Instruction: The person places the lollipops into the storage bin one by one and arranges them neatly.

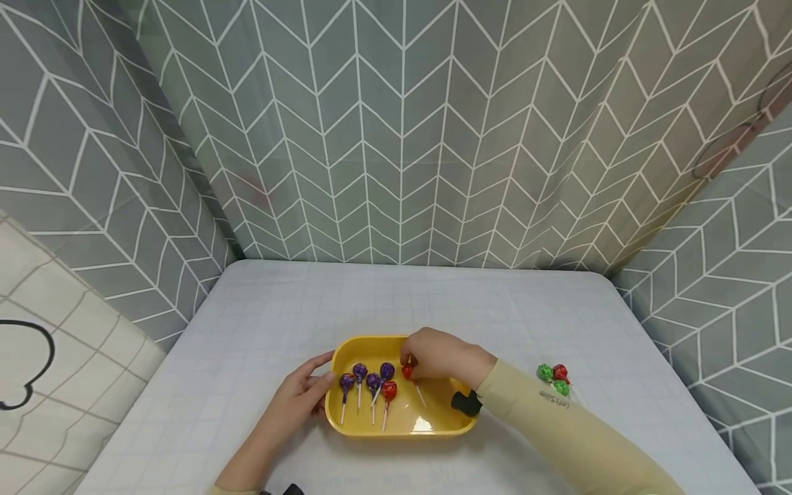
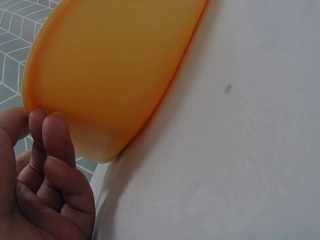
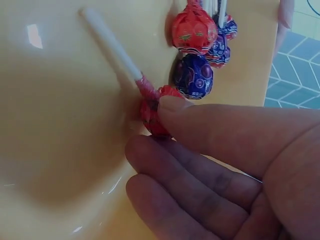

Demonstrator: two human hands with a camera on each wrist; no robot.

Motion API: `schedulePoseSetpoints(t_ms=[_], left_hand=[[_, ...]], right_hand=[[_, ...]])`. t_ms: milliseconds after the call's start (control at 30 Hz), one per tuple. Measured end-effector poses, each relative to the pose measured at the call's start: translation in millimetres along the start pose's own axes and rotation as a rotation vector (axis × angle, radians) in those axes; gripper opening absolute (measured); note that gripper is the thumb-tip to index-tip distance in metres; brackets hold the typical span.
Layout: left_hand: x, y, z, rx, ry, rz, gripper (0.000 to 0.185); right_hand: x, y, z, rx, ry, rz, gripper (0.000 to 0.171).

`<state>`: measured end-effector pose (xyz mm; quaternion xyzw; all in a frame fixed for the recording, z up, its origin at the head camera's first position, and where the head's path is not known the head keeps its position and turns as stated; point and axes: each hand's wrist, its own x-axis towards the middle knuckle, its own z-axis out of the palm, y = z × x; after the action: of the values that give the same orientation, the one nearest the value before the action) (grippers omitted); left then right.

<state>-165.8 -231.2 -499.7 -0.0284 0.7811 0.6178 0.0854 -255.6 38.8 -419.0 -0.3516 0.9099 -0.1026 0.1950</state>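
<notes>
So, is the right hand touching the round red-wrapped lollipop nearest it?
Touching: the right wrist view shows the right hand with its thumb tip on the round red-wrapped lollipop.

Screened-off booth, makeshift look. Grey chevron cloth (image 1: 396, 158) hangs behind the white bench (image 1: 396, 295) and down both sides. Bench top has a faint grid. Pale checked sheet (image 1: 68, 405) at left, black curved outline on it. Home or studio beyond the cloth: can't tell.
</notes>
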Motion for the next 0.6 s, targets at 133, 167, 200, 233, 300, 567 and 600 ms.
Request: schedulePoseSetpoints(t_ms=[133,167,200,233,300,567,600], left_hand=[[-0.1,0.6,0.3,-0.001,0.002,0.005,0.051],[-0.2,1.0,0.4,0.0,0.001,0.004,0.051],[-0.3,1.5,0.5,0.001,0.001,0.003,0.051],[-0.3,1.8,0.6,0.004,0.003,0.003,0.051],[-0.3,2.1,0.9,0.01,0.006,0.0,0.05],[-0.5,1.4,1.3,0.008,0.008,-0.002,0.05],[-0.5,1.5,1.3,0.007,0.006,0.0,0.05]], right_hand=[[0.1,1.1,0.2,0.005,-0.003,-0.002,0.008],[0.0,1.2,0.1,0.009,-0.006,-0.001,0.008],[-0.1,1.3,-0.1,0.012,-0.008,0.0,0.008],[0.0,1.6,0.0,0.012,-0.011,0.002,0.008],[-0.1,1.3,0.1,0.014,-0.013,0.004,0.008],[1.2,-0.9,2.2,0.032,-0.022,0.019,0.009],[1.3,-1.3,2.3,0.033,-0.023,0.02,0.009]])
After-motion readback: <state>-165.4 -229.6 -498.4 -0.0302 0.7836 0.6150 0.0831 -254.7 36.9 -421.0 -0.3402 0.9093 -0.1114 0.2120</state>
